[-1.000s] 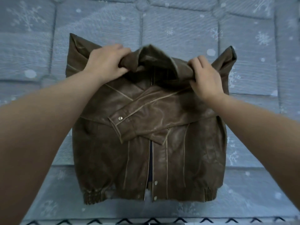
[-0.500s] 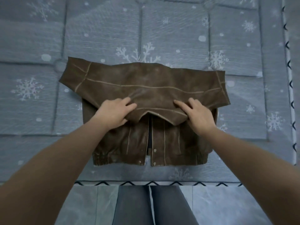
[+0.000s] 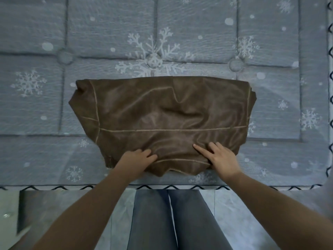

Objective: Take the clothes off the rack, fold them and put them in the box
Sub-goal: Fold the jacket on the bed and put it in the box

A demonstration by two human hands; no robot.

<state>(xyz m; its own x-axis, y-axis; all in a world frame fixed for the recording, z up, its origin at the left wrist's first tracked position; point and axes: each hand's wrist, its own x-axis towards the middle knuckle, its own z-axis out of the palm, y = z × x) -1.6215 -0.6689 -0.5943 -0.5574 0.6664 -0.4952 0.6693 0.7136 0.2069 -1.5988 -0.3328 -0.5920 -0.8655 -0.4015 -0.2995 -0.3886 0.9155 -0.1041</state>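
A brown leather jacket (image 3: 162,114) lies folded in half on the grey snowflake mattress (image 3: 198,33), its back panel facing up and its fold at the far side. My left hand (image 3: 135,159) grips the jacket's near edge at the left with bent fingers. At the right of the same edge, my right hand (image 3: 221,157) lies on top with straight, spread fingers, its thumb hidden. Neither the rack nor the box is in view.
The mattress's near edge (image 3: 162,186), with its zigzag trim, runs just below the jacket, and its right edge (image 3: 330,87) is at the frame's border. My legs in grey trousers (image 3: 169,219) stand against the bed over a pale floor.
Both hands pulled the jacket's collar end toward me and laid it over the hem, so the front and crossed sleeves are now covered. The view has tilted down toward the bed's edge.
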